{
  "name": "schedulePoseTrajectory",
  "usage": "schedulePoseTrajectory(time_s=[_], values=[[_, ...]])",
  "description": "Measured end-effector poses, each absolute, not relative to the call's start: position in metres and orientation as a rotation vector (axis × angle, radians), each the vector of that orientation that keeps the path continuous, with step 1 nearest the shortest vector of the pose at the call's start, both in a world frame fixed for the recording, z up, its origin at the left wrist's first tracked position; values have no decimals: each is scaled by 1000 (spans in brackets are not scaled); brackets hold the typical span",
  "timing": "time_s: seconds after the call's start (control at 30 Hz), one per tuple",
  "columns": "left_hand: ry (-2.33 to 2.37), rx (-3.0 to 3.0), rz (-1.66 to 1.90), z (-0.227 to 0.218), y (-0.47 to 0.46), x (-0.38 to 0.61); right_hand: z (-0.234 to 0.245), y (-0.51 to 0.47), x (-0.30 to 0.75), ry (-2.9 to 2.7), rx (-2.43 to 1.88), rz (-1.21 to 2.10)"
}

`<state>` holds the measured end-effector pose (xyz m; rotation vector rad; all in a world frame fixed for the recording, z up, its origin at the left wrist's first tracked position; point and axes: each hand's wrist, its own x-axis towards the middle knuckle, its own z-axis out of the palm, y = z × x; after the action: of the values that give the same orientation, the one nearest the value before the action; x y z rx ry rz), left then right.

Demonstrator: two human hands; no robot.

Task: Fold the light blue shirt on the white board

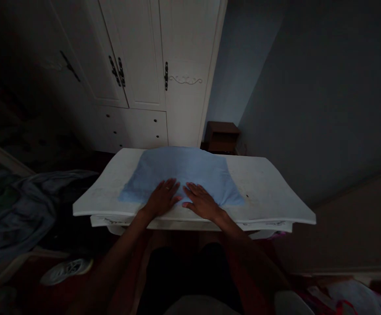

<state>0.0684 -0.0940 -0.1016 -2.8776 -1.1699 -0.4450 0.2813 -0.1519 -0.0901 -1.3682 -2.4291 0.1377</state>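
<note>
Blue cloth (183, 164) lying spread on white worktop (265, 188), reaching far edge. Looking light, soft, limp; probably creasing and sliding easily, not fragile. Near left and right corners seeming best for taking hold. Left hand (163, 196) and right hand (201, 200) resting flat by near edge, grip spread, pinching nothing. Bare worktop showing both sides; wardrobe (190, 43) standing beyond.

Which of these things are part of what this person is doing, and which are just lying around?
In use:
- light-blue cloth, spread out
- left hand and right hand, both resting on it
- white table underneath

Just around:
- sneaker on the floor
- heap of grey fabric, left
- small brown cabinet
- white wardrobe
</note>
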Motion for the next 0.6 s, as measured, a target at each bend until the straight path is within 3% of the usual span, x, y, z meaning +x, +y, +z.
schedulePoseTrajectory(time_s=[0.33,0.6], values=[[-1371,-2694,-439,-119,-82,-33,-109,-174,362,-2461,-1475,91],[-1489,-2591,-453,-109,-87,-42,-126,-183,413,-2371,-1639,35]])
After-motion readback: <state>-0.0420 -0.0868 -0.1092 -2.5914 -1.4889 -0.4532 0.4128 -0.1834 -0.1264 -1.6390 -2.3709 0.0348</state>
